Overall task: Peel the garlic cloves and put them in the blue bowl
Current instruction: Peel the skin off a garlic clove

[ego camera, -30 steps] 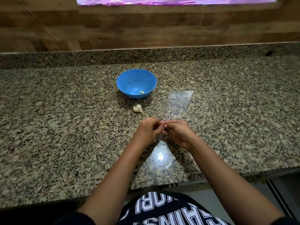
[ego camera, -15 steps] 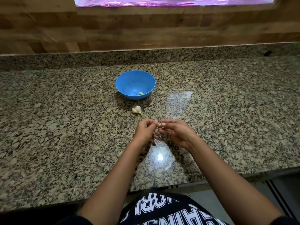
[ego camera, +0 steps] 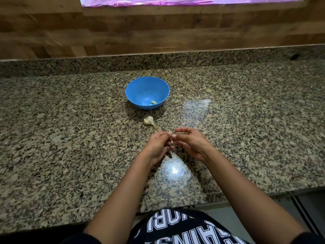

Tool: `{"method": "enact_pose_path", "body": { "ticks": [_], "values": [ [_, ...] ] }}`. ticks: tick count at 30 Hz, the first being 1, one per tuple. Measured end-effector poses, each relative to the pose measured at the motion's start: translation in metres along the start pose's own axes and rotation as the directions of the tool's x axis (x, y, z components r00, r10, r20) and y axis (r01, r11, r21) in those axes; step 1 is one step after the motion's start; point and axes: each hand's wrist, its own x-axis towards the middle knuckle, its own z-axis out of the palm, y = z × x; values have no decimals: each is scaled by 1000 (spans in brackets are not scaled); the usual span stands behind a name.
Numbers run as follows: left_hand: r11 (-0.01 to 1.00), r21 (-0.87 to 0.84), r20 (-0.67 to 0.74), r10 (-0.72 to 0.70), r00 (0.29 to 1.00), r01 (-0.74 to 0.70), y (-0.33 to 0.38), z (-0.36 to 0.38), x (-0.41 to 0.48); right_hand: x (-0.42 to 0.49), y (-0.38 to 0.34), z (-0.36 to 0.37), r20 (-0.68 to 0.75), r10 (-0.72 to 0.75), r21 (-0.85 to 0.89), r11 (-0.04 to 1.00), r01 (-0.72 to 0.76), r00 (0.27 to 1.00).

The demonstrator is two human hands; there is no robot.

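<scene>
Over the speckled granite countertop (ego camera: 70, 138), left hand (ego camera: 158, 145) and right hand (ego camera: 191, 143) meet, fingers curled, both sets of fingertips pinching one small pale garlic clove (ego camera: 172, 142) between them. Just beyond lies a white papery garlic bulb remnant (ego camera: 148, 120). Farther back, the round blue plastic bowl (ego camera: 139, 87) holds one yellowish peeled clove (ego camera: 153, 102).

Readable only on the black shirt (ego camera: 186, 228), at 6 o'clock against the lower edge: large white block letters in two rows, seen from above and turned upside down. Upper row, read from 9 toward 3 o'clock: something like "L", "R" or "B", "O", then broken by folds. Lower row, toward 6 o'clock of the print: roughly "S", "N", "I", "H", "E", cut by the frame's bottom. No whole word legible; row ends hidden beside the forearms.
</scene>
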Motion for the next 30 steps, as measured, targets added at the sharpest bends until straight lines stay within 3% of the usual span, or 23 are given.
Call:
{"method": "enact_pose_path", "body": {
  "ticks": [4, 11, 16, 20, 23, 26, 30],
  "values": [
    [998, -46, -53, 39, 998, -41, 2, -1, 3, 2, -1, -5, 25, 36, 58, 998, -38, 999],
    [992, 99, -75, 89, 993, -81, 2, -2, 5, 1, -7, -11, 8, 57, 177, 982, -58, 998],
    [977, 177, -93, 133, 987, -115, 3, -2, 9, 4, -17, -6, -1, 62, 142, 988, -61, 998],
    [947, 283, -106, 186, 977, -149, 12, 2, 16, 13, -28, -2, -79, -2, -89, 996, -5, 997],
    [926, 339, -108, 213, 971, -166, 18, 3, 20, 20, -34, -2, -93, -48, -107, 994, 38, 995],
    [820, 516, -79, 332, 940, -247, 23, 5, 24, 25, -38, 0, -53, -53, -59, 997, 49, 997],
    [448, 844, 87, 429, 899, -295, 23, 1, 26, 29, -37, -1, -45, -46, -70, 997, 43, 998]
  ]
}}
